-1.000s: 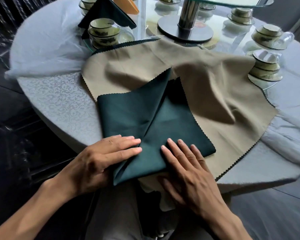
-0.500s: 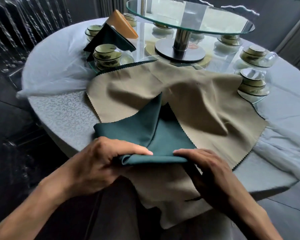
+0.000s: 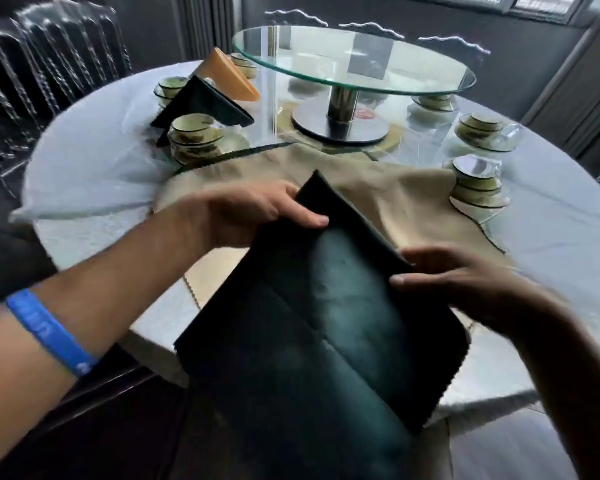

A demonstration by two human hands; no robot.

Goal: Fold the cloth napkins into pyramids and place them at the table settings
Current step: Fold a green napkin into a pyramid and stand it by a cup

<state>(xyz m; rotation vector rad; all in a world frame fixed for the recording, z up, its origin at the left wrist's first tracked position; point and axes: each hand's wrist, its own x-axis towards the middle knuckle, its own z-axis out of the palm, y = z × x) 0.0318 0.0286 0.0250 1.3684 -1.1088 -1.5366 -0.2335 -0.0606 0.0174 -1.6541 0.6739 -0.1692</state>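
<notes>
Right now your left hand (image 3: 236, 216) grips the dark green napkin (image 3: 326, 306) near its top corner, thumb curled over the front face, fingers behind the cloth; your right hand (image 3: 465, 285) pinches the napkin's right edge, thumb on the front, other fingers hidden behind. Napkin is lifted off the tabletop (image 3: 84, 174), held tilted over the near edge, lower part hanging toward you, a diagonal crease showing. Motion blur on the right hand. Tan cloth (image 3: 406, 202) lies spread on the tabletop under and behind the napkin. Blue wristband (image 3: 51, 332) on your left forearm. Farther back left, a folded dark green pyramid (image 3: 205, 105) and an orange pyramid (image 3: 227, 76) stand by stacked cups (image 3: 194, 136). Glass turntable (image 3: 354, 64) stands at the table's centre, more cup stacks (image 3: 477, 185) to the right
</notes>
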